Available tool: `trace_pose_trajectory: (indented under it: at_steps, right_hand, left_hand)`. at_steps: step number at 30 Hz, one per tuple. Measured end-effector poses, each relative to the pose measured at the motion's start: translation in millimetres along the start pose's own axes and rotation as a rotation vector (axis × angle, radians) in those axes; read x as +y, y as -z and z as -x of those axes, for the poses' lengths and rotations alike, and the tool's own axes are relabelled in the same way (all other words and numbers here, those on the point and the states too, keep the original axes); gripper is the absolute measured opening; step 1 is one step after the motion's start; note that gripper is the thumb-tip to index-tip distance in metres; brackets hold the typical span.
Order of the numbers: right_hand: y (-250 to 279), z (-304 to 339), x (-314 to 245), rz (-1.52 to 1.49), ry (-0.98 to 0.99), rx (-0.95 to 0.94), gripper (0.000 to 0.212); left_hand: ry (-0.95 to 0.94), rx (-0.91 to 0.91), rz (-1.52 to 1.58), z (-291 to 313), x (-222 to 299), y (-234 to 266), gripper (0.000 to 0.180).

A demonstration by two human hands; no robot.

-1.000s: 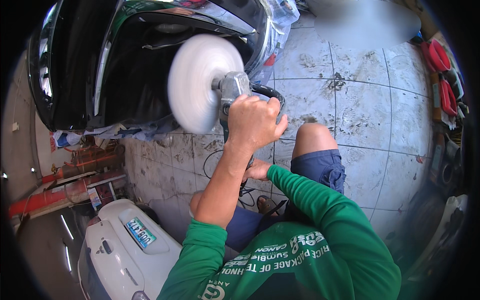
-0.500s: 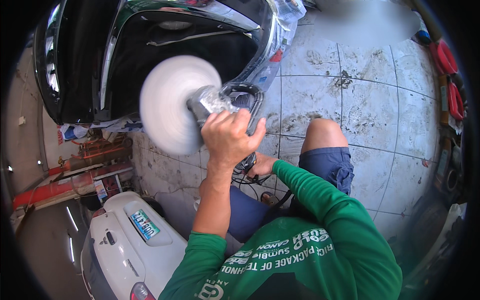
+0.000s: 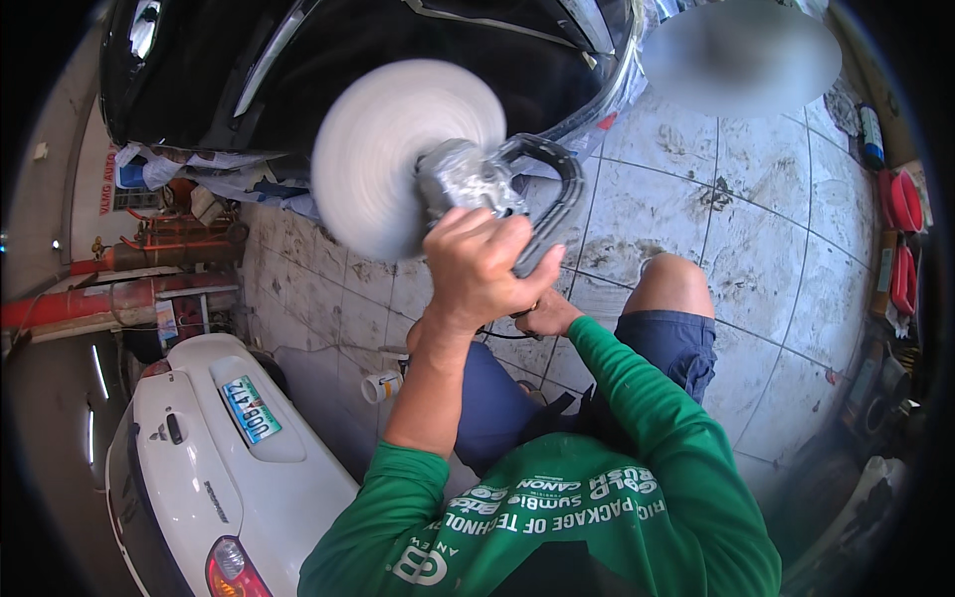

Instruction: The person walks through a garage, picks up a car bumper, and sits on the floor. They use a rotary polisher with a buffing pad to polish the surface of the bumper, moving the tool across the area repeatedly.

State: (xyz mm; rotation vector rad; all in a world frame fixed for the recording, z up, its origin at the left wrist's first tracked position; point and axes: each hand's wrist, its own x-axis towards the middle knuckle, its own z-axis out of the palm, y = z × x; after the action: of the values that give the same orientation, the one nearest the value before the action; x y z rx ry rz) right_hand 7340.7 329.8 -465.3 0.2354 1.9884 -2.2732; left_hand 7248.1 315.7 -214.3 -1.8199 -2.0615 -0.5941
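My left hand [image 3: 482,264] grips the body of a power polisher [image 3: 460,177], its fingers curled over the metal head and the thumb out along the side. Its round white buffing pad [image 3: 398,129] is smeared by spinning and stands in front of a glossy black car panel [image 3: 298,109]. A black loop handle [image 3: 569,189] juts from the right side of the tool. Lower and nearer to me, my right hand [image 3: 547,315] is closed around the rear end of the polisher, partly hidden behind my left hand. A dark cord [image 3: 505,335] hangs beside it.
Plastic sheeting [image 3: 179,171] lines the panel's lower edge. A white car [image 3: 199,468] stands at lower left, with red pipe-like cylinders [image 3: 70,308] beyond it. A white cup [image 3: 381,386] is beside my left leg. Dirty tiles [image 3: 756,239] cover the floor; red rings [image 3: 903,199] sit far right.
The view has shifted, and the polisher with its spinning pad now appears higher and farther right. Both hands keep their grip. The white cup has come into sight.
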Motion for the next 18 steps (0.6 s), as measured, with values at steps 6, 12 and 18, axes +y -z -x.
trace_pose_trajectory:
  at_steps: [6, 12, 18]
  right_hand:
    - [-4, 2, -12, 0.144, -0.071, 0.034, 0.039]
    - [6, 19, -20, -0.085, -0.095, 0.188, 0.058]
    - [25, 31, 49, -0.124, 0.030, 0.246, 0.044]
  left_hand:
    - [0.088, 0.163, 0.004, 30, -21, 42, 0.028]
    - [0.081, 0.193, 0.075, 10, -16, 25, 0.032]
    - [0.051, 0.172, 0.180, -21, -2, -41, 0.033]
